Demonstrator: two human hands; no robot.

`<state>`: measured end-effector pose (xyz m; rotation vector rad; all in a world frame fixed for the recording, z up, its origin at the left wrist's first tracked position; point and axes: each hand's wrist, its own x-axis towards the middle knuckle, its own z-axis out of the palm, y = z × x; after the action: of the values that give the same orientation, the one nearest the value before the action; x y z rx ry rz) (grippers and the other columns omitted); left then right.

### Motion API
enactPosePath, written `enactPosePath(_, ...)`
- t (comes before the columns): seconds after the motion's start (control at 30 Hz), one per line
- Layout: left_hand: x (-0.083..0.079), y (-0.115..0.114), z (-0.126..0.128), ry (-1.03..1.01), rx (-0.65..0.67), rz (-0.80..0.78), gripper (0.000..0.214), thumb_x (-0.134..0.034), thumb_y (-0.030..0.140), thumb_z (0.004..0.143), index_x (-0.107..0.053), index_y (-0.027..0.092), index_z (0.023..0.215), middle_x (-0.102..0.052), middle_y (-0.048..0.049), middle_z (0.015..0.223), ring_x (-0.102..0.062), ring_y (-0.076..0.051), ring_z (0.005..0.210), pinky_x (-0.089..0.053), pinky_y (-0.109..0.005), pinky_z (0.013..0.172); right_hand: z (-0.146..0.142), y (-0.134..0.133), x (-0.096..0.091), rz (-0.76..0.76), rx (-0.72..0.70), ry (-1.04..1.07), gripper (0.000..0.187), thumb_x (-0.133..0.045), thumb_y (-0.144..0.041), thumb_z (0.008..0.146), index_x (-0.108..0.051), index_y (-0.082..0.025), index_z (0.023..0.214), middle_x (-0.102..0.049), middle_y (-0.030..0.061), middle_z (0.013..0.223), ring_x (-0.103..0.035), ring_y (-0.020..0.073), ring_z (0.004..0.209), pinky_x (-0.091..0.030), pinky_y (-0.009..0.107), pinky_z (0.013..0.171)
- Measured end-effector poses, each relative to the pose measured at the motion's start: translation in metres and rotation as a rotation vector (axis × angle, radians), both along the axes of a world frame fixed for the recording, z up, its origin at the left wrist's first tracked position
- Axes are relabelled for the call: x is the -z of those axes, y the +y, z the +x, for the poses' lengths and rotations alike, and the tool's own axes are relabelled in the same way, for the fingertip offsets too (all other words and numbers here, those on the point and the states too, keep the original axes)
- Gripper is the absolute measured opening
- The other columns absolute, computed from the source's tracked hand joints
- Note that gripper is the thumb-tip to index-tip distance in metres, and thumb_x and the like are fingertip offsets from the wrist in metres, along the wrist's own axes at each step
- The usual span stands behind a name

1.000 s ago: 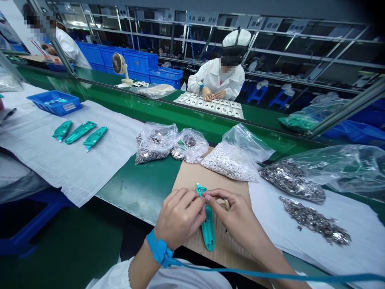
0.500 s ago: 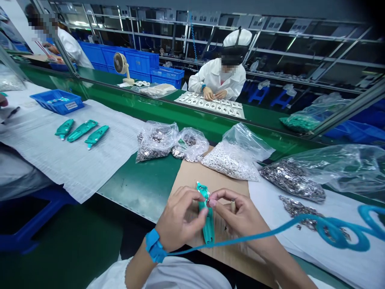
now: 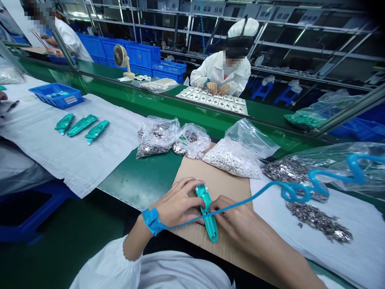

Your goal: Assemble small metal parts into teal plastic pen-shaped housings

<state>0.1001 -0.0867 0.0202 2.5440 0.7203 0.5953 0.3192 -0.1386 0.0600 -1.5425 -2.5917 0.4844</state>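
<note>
A long teal plastic casing (image 3: 207, 204), its hollow side up, lies over the brown cardboard sheet (image 3: 189, 168) in front of me. My left hand (image 3: 177, 202) is closed around its upper left side, fingers over the top end and thumb at the middle. At the right edge of the casing is my right hand (image 3: 233, 218), its fingers curled and pressed together. Anything small between those fingertips is hidden. A blue wrist strap (image 3: 153, 221) circles my left wrist, and its coiled cord (image 3: 255, 196) crosses over the casing and my right hand.
Bags of metal parts (image 3: 156, 138) and a bag of white parts (image 3: 231, 156) stand behind the cardboard. Loose metal pieces (image 3: 320, 220) lie at right. Three teal casings (image 3: 82, 125) and a blue bin (image 3: 57, 96) are at left. A co-worker (image 3: 222, 72) sits across the bench.
My fingertips, which met over the casing around a tiny part, have parted. The left hand now grips the casing's upper side; the right has moved down to its right edge. The cord has swung up.
</note>
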Motion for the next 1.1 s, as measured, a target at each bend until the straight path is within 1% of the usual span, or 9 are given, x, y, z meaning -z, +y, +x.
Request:
enactPosePath(0.2, 0.007, 0.003, -0.001, -0.010, 0.063, -0.029, 0.024, -0.063, 0.040, 0.089, -0.071, 0.024, 0.105, -0.046, -0.0111, 0.144, -0.033, -0.031, 0.140, -0.034, -0.047, 0.115, 0.002, 0.001, 0.005, 0.176, -0.157, -0.221, 0.014, -0.046, -0.010, 0.092, -0.055, -0.021, 0.093, -0.063, 0.0023, 0.086, -0.060, 0.0179, 0.056, -0.031, 0.031, 0.049)
enactPosePath(0.4, 0.012, 0.006, -0.001, -0.051, 0.051, -0.026, 0.026, -0.063, 0.042, 0.089, -0.071, 0.024, 0.104, -0.047, -0.0108, 0.141, -0.033, -0.030, 0.140, -0.034, -0.046, 0.115, -0.003, 0.002, -0.001, 0.342, -0.306, -0.329, 0.017, -0.043, -0.006, 0.093, -0.055, -0.018, 0.089, -0.063, 0.0048, 0.083, -0.058, 0.0145, 0.050, -0.029, 0.029, 0.044)
enactPosePath(0.6, 0.012, 0.006, 0.000, -0.059, 0.079, -0.026, 0.025, -0.063, 0.041, 0.089, -0.072, 0.022, 0.101, -0.049, -0.0116, 0.140, -0.036, -0.029, 0.138, -0.033, -0.045, 0.116, -0.007, 0.003, -0.003, 0.365, -0.398, -0.387, 0.021, -0.045, -0.001, 0.088, -0.059, -0.016, 0.093, -0.064, 0.0076, 0.087, -0.057, 0.0150, 0.048, -0.030, 0.030, 0.041)
enactPosePath(0.7, 0.014, 0.006, 0.000, -0.083, 0.069, -0.026, 0.026, -0.064, 0.042, 0.088, -0.072, 0.021, 0.101, -0.049, -0.0119, 0.140, -0.036, -0.030, 0.138, -0.034, -0.045, 0.116, -0.002, 0.005, 0.002, 0.394, -0.421, -0.357, 0.019, -0.047, -0.002, 0.086, -0.059, -0.018, 0.086, -0.064, 0.0048, 0.081, -0.056, 0.0155, 0.045, -0.027, 0.031, 0.040)
enactPosePath(0.77, 0.016, 0.007, 0.000, -0.085, 0.056, -0.026, 0.026, -0.065, 0.043, 0.087, -0.073, 0.023, 0.102, -0.049, -0.0114, 0.140, -0.037, -0.030, 0.138, -0.035, -0.045, 0.115, 0.003, 0.007, 0.005, 0.387, -0.411, -0.315, 0.022, -0.046, -0.003, 0.086, -0.060, -0.019, 0.090, -0.063, 0.0023, 0.077, -0.054, 0.0156, 0.043, -0.025, 0.031, 0.040)
enactPosePath(0.87, 0.017, 0.006, -0.001, -0.096, 0.047, -0.010, 0.028, -0.066, 0.045, 0.085, -0.073, 0.024, 0.103, -0.050, -0.0112, 0.139, -0.038, -0.031, 0.137, -0.036, -0.046, 0.114, 0.015, 0.006, -0.001, 0.273, -0.324, -0.267, 0.036, -0.042, -0.001, 0.083, -0.060, -0.019, 0.107, -0.065, 0.0027, 0.085, -0.057, 0.0142, 0.045, -0.030, 0.029, 0.039)
enactPosePath(0.93, 0.015, 0.004, -0.001, -0.118, 0.045, -0.005, 0.027, -0.067, 0.045, 0.085, -0.073, 0.024, 0.101, -0.051, -0.0106, 0.139, -0.039, -0.030, 0.136, -0.037, -0.045, 0.114, 0.028, 0.002, -0.013, 0.204, -0.175, -0.242, 0.039, -0.039, -0.004, 0.087, -0.059, -0.020, 0.117, -0.067, 0.0055, 0.096, -0.063, 0.0147, 0.055, -0.037, 0.026, 0.043)
enactPosePath(1.03, 0.012, 0.003, -0.002, -0.123, 0.021, -0.015, 0.018, -0.065, 0.038, 0.088, -0.072, 0.025, 0.098, -0.051, -0.0085, 0.140, -0.039, -0.029, 0.137, -0.040, -0.044, 0.112, 0.061, -0.006, -0.031, 0.146, 0.220, -0.325, 0.034, -0.038, -0.018, 0.096, -0.063, -0.022, 0.120, -0.070, 0.0093, 0.101, -0.070, 0.0212, 0.072, -0.045, 0.028, 0.053)
enactPosePath(1.1, 0.012, 0.007, -0.003, -0.113, 0.021, -0.009, 0.013, -0.062, 0.034, 0.091, -0.072, 0.027, 0.096, -0.051, -0.0061, 0.142, -0.040, -0.029, 0.136, -0.042, -0.046, 0.110, 0.094, -0.013, -0.035, 0.048, 0.518, -0.456, 0.030, -0.044, -0.023, 0.096, -0.067, -0.021, 0.115, -0.072, 0.0112, 0.097, -0.070, 0.0268, 0.079, -0.046, 0.031, 0.057)
